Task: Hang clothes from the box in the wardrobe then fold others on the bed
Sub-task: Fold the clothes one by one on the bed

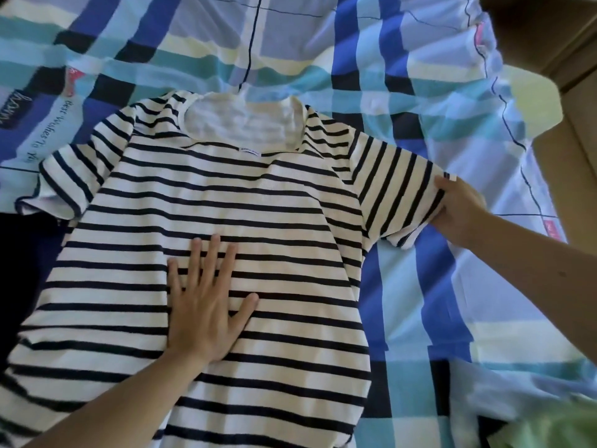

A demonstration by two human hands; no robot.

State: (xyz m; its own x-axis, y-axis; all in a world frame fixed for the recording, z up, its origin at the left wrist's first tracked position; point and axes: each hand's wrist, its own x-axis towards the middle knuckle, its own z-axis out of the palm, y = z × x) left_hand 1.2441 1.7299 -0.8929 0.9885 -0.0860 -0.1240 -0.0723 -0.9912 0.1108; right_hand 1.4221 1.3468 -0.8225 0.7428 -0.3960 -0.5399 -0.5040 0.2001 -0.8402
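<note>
Fingers [206, 253] of the left hand [206, 305] lay spread flat on a striped T-shirt [226, 202] laid out, not yet folded, on the bed [420, 302], while the right hand [458, 208] gripped its sleeve [397, 189].

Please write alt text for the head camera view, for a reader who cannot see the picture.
A person's left hand presses flat on a white and navy striped T-shirt spread on a blue checked bed sheet, while the right hand grips the end of one short sleeve.
</note>
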